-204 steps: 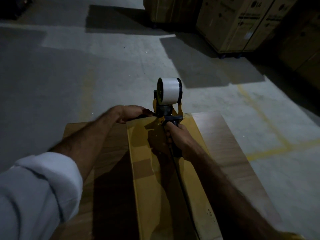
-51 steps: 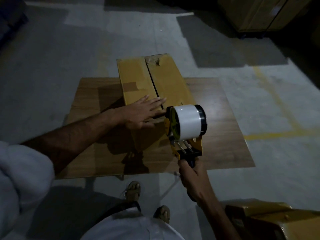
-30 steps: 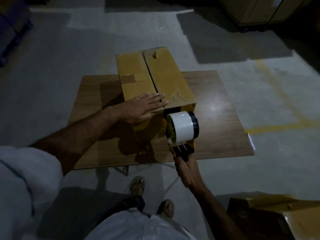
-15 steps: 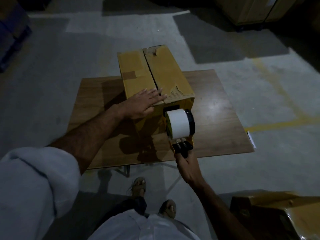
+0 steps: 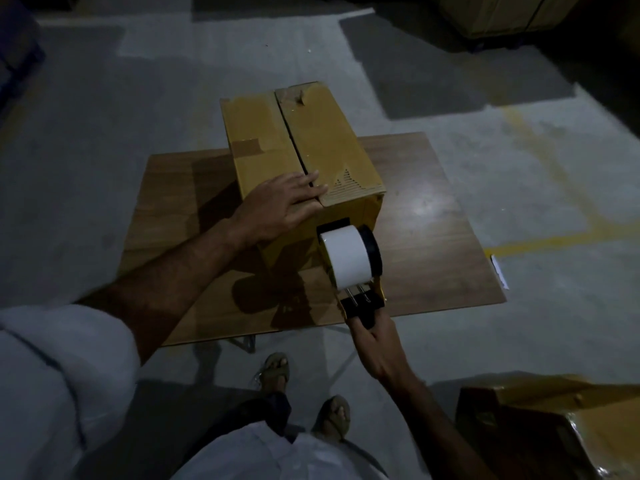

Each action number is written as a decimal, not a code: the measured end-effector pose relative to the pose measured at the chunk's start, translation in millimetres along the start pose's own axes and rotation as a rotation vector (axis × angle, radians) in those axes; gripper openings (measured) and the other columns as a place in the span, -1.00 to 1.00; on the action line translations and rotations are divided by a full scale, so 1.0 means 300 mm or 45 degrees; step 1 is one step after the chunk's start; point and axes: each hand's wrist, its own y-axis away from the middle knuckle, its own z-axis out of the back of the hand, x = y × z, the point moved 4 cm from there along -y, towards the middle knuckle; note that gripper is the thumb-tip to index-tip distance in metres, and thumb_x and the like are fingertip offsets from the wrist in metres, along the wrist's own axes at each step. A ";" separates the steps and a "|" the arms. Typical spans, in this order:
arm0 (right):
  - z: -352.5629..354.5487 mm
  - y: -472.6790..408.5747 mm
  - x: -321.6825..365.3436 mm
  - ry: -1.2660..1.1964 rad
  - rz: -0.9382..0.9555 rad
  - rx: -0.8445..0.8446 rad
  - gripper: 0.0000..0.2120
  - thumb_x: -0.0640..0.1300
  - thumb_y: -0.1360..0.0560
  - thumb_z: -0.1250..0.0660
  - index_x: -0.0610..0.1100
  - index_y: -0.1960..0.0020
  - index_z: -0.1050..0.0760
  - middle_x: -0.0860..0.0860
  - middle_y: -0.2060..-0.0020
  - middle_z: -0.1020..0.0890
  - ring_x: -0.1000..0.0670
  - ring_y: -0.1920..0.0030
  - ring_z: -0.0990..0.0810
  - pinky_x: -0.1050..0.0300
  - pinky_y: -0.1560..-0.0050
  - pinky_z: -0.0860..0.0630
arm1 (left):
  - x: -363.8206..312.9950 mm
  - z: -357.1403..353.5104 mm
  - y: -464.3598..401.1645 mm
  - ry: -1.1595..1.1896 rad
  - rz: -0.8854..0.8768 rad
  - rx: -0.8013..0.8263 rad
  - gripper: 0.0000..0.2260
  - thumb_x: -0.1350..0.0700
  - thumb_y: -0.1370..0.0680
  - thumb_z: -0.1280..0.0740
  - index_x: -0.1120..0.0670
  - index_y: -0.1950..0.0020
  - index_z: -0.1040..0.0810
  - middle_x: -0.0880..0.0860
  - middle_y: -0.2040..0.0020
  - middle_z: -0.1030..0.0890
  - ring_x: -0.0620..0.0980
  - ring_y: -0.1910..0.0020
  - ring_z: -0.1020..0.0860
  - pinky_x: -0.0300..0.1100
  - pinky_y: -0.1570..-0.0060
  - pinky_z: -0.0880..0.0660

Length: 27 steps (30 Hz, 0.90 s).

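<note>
From the head camera, your cardboard box (image 5: 294,157) stands on the low wooden table (image 5: 415,220), set lengthwise away from you so that the seam (image 5: 289,133) between its two top flaps runs straight out ahead.

Your left hand (image 5: 284,206) lies flat on the near end of the top, fingers straight and spread across the seam. I judge this is to press both flaps level and pin the box against the pull of the tape.

Your right hand (image 5: 377,344) is curled tight around the handle of the tape dispenser (image 5: 349,261). The dispenser's head sits against the near end face of the box, just below the top edge and in line with the seam. The white roll (image 5: 346,261) faces you. Starting on the end face probably gives the tape an anchor before it turns over the edge. Whether tape has already stuck there is hidden behind the roll.

Your sandalled feet (image 5: 275,370) stand close to the table edge, and a second box (image 5: 554,427) sits by your right side, well apart from the work.
</note>
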 end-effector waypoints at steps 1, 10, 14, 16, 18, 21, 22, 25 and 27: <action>-0.006 -0.003 0.000 -0.018 -0.043 0.023 -0.65 0.00 -0.55 -0.30 -0.31 0.15 -0.40 0.03 0.42 -0.40 0.07 0.41 -0.35 0.09 0.38 -0.28 | -0.001 -0.006 -0.001 -0.027 -0.003 -0.006 -0.57 -0.19 -0.72 -0.16 -0.17 -0.59 -0.35 -0.11 -0.65 -0.22 -0.02 -0.62 -0.20 0.13 -0.53 -0.23; -0.114 0.098 -0.115 -0.285 -0.709 0.164 -0.72 -0.19 -0.68 -0.25 -0.06 0.21 -0.34 0.04 0.47 -0.33 0.11 0.54 -0.27 0.22 0.50 -0.21 | -0.002 -0.035 -0.003 -0.180 -0.014 -0.014 -0.50 -0.25 -0.70 -0.11 -0.17 -0.63 -0.26 -0.06 -0.66 -0.18 0.00 -0.63 -0.18 0.04 -0.59 -0.17; -0.031 0.088 -0.118 -0.252 -0.597 -0.122 -0.66 -0.16 -0.67 -0.29 -0.03 0.26 -0.33 0.03 0.41 -0.39 0.10 0.46 -0.34 0.18 0.42 -0.27 | 0.001 -0.048 -0.005 -0.264 -0.041 -0.040 -0.43 -0.26 -0.67 -0.20 -0.12 -0.65 -0.23 -0.04 -0.66 -0.19 0.03 -0.62 -0.22 0.02 -0.59 -0.17; 0.059 0.016 -0.070 -0.036 -0.438 -0.280 -0.70 -0.09 -0.65 -0.33 -0.03 0.25 -0.40 0.08 0.42 -0.47 0.13 0.45 -0.42 0.17 0.42 -0.33 | -0.006 -0.046 -0.006 -0.291 -0.030 -0.046 -0.40 -0.25 -0.67 -0.22 -0.08 -0.66 -0.22 -0.01 -0.66 -0.20 0.05 -0.62 -0.22 0.03 -0.59 -0.18; 0.153 -0.045 -0.052 0.231 -0.322 -0.448 -0.75 -0.04 -0.63 -0.34 -0.07 0.20 -0.45 0.01 0.38 -0.53 0.09 0.38 -0.53 0.07 0.37 -0.44 | -0.009 -0.049 -0.004 -0.335 -0.007 -0.058 -0.37 -0.23 -0.66 -0.26 -0.02 -0.67 -0.21 0.01 -0.66 -0.19 0.05 -0.62 -0.22 0.03 -0.60 -0.18; 0.245 -0.123 -0.093 0.568 -0.402 -0.578 -0.77 0.05 -0.63 -0.30 -0.13 -0.04 -0.44 -0.15 0.13 -0.59 -0.23 0.10 -0.60 -0.06 0.15 -0.46 | -0.028 -0.078 0.006 -0.407 0.060 -0.085 -0.30 -0.19 -0.63 -0.32 0.05 -0.67 -0.18 0.05 -0.67 -0.18 0.06 -0.63 -0.20 0.00 -0.61 -0.16; 0.264 -0.154 -0.116 0.621 -0.454 -0.594 -0.75 0.06 -0.63 -0.29 -0.14 -0.10 -0.42 -0.17 0.06 -0.58 -0.27 0.02 -0.59 -0.05 0.09 -0.42 | -0.035 -0.087 0.009 -0.418 0.080 -0.098 -0.29 -0.18 -0.61 -0.35 0.06 -0.67 -0.18 0.06 -0.67 -0.19 0.05 -0.63 -0.20 -0.01 -0.61 -0.16; 0.295 -0.271 -0.161 0.699 -0.552 -0.608 -0.71 0.02 -0.62 -0.30 -0.19 -0.18 -0.46 -0.13 0.04 -0.52 -0.29 -0.10 -0.60 -0.04 0.05 -0.41 | -0.046 -0.102 0.009 -0.435 0.156 -0.128 -0.21 -0.15 -0.55 -0.45 0.06 -0.67 -0.19 0.05 -0.67 -0.19 0.04 -0.63 -0.20 -0.04 -0.61 -0.13; 0.299 -0.337 -0.185 0.743 -0.589 -0.610 -0.69 -0.01 -0.62 -0.32 -0.23 -0.21 -0.49 -0.17 -0.01 -0.57 -0.28 -0.13 -0.61 -0.09 0.00 -0.52 | -0.053 -0.112 0.006 -0.444 0.200 -0.146 -0.16 -0.13 -0.50 -0.51 0.06 -0.67 -0.20 0.05 -0.66 -0.21 0.04 -0.63 -0.21 -0.05 -0.60 -0.12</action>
